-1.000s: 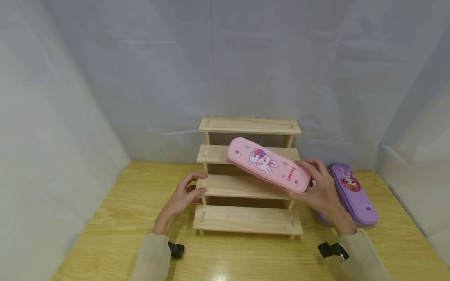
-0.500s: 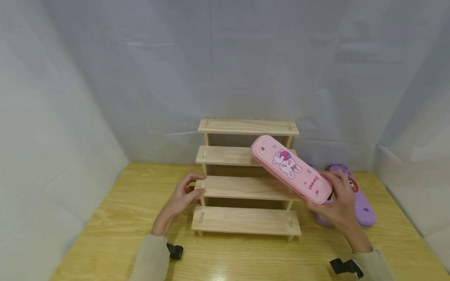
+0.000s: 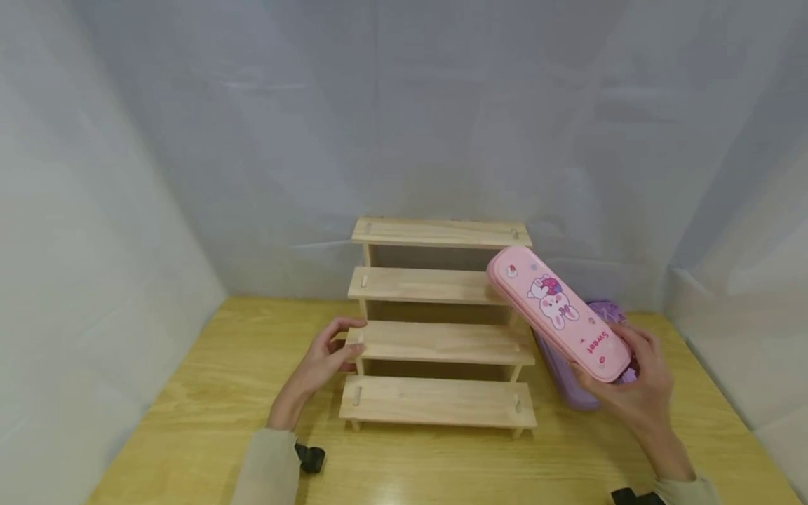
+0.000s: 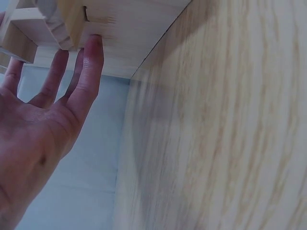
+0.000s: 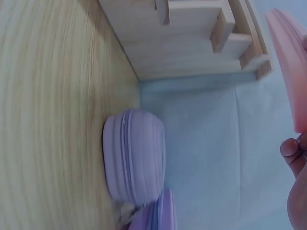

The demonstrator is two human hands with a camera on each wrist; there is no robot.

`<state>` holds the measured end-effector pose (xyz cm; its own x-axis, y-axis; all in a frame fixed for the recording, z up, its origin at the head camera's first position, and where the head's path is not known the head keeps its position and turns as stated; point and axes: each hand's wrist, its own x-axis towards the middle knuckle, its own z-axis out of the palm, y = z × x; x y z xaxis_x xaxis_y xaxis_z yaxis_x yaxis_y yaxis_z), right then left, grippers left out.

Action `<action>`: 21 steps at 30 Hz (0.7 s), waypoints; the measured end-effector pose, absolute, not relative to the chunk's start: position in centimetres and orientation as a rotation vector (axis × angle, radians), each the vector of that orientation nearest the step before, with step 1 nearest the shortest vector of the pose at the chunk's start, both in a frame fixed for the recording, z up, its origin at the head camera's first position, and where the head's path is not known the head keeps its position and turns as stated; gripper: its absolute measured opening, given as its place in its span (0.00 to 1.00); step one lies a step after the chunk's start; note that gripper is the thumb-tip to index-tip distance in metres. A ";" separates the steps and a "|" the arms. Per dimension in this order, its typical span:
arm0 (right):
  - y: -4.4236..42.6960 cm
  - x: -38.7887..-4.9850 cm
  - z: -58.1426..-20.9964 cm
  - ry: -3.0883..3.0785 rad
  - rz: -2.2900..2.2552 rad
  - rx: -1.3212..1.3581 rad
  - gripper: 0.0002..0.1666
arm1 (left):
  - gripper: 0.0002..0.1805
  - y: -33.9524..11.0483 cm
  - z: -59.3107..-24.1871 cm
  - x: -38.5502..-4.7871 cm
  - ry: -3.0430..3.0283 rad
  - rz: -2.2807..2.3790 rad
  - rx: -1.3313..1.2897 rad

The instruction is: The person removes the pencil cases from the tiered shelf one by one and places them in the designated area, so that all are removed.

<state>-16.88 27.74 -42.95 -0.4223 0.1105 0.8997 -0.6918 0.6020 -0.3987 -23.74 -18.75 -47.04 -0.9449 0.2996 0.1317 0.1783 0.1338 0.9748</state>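
Observation:
A pink pencil case [image 3: 555, 308] printed with a rabbit and the word "Sweet" hangs tilted in the air, its upper end in front of the rack's right side. My right hand [image 3: 637, 389] grips it by the lower right end. A stepped wooden display rack [image 3: 438, 403] with several bare shelves stands on the table. At its left side, my left hand [image 3: 322, 361] holds the end of the second-lowest shelf with thumb and index finger. Straighter fingers of the same hand [image 4: 48, 115] touch the rack in the left wrist view.
Beside the rack on the right lie a purple pencil case [image 3: 571, 389] and another purple case [image 3: 606, 312], both partly hidden by the pink one and my hand. Grey-white sheets [image 3: 435, 126] enclose the wood-grain table [image 3: 208, 421] at the back and sides.
My right hand has carried the pink pencil case rightward and down, away from the rack's middle, and it tilts more steeply. My left hand has kept its place on the rack.

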 end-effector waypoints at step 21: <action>32.7 -14.6 -43.2 -1.794 0.925 0.257 0.49 | 0.22 -18.6 -47.1 -24.0 2.273 1.967 0.488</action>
<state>-14.59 32.68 -43.18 -0.4242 0.2457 0.8716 -0.5676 0.6778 -0.4673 -24.00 -18.60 -47.13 -0.9440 0.3009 0.1350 0.1767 0.1159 0.9774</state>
